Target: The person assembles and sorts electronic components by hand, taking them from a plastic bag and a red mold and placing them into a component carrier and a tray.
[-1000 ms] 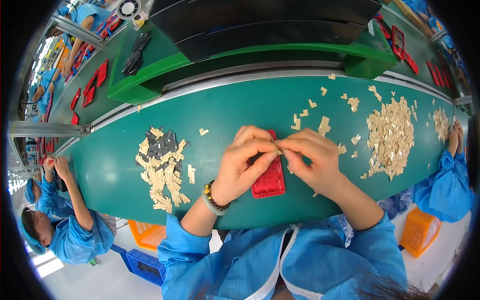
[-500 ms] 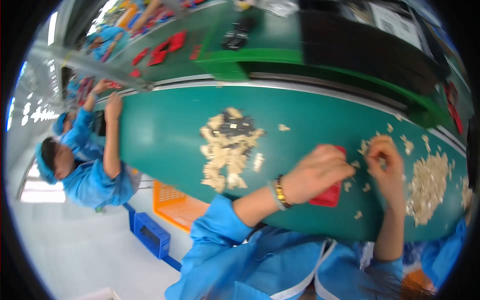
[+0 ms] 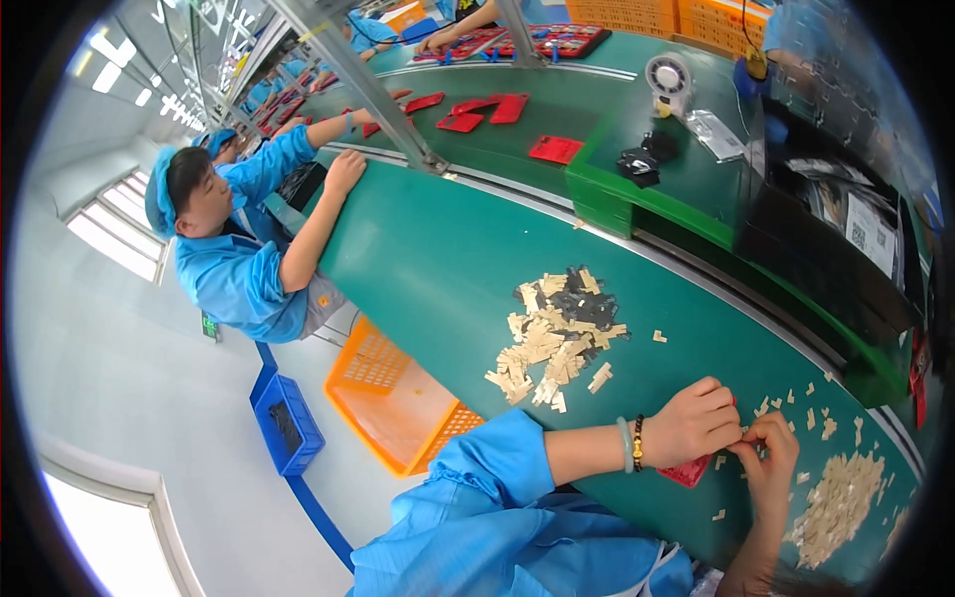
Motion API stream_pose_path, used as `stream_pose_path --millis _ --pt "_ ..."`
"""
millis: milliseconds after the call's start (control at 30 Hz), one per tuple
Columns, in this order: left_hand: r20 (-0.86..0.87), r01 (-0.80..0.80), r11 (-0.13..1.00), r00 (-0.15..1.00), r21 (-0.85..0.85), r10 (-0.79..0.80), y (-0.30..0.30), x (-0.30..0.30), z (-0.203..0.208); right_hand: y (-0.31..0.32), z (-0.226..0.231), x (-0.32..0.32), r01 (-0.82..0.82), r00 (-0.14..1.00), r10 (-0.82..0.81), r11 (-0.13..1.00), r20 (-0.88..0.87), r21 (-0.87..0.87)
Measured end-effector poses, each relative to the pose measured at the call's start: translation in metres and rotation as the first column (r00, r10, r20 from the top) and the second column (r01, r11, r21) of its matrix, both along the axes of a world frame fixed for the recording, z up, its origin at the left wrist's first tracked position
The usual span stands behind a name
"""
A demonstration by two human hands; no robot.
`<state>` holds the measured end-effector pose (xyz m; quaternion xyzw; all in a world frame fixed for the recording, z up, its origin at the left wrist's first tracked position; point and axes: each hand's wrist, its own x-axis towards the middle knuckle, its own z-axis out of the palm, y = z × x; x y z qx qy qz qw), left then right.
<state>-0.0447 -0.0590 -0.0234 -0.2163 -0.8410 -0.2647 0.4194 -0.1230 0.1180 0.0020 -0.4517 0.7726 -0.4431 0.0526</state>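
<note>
Red flat plastic part [image 3: 686,471] lies on the green counter [image 3: 438,269] near its front edge, at lower right of the view. Mostly covered by the left hand; only a corner and lower edge show. Looks thin, glossy, rectangular-ish; exact shape cannot be told.

Left hand [image 3: 693,425]: fingers curled, resting on top of the red part, fingertips pinched together at the right side. Beaded bracelet and pale bangle on the wrist, blue sleeve behind. Right hand [image 3: 769,460]: fingers bent, tips meeting the left fingertips just beside the part's edge. Both pinch at something tiny between them; too small to tell what.

Beige small chips: one pile [image 3: 552,343] mixed with dark pieces, left of the hands, well apart; another pile [image 3: 839,502] to the right, near the right hand. Loose chips scattered between.

Co-worker in blue coat [image 3: 234,264] leans on the counter's far left end. Orange crate [image 3: 393,398] and blue crate [image 3: 286,423] on the floor below. More red parts [image 3: 484,109] on the conveyor behind.

Versus half a second back: view has swung left, the hands now sit lower right; the fingertips are closer together, and the red part is still under the left hand.
</note>
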Motion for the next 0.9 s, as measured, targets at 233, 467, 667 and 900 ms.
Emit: stream_pose_path --millis 233,467,667,900 --pt "0.241 -0.196 0.978 0.955 0.077 0.172 -0.016 -0.004 0.006 0.015 0.0 -0.019 0.06 0.998 -0.067 0.954 0.012 0.293" --pt "0.243 -0.062 0.998 0.969 0.022 0.055 -0.001 0.006 0.005 -0.023 0.005 0.017 0.178 0.777 -0.081 0.979 -0.624 0.094" --pt "0.29 -0.248 0.923 0.943 0.294 0.161 -0.002 0.005 0.026 -0.023 0.005 0.005 0.177 0.715 -0.187 0.981 -0.674 -0.084" --pt "0.443 0.006 0.977 0.892 -0.214 0.091 0.0 0.026 -0.017 -0.032 -0.026 -0.025 0.362 0.706 -0.259 0.932 0.659 -0.021"
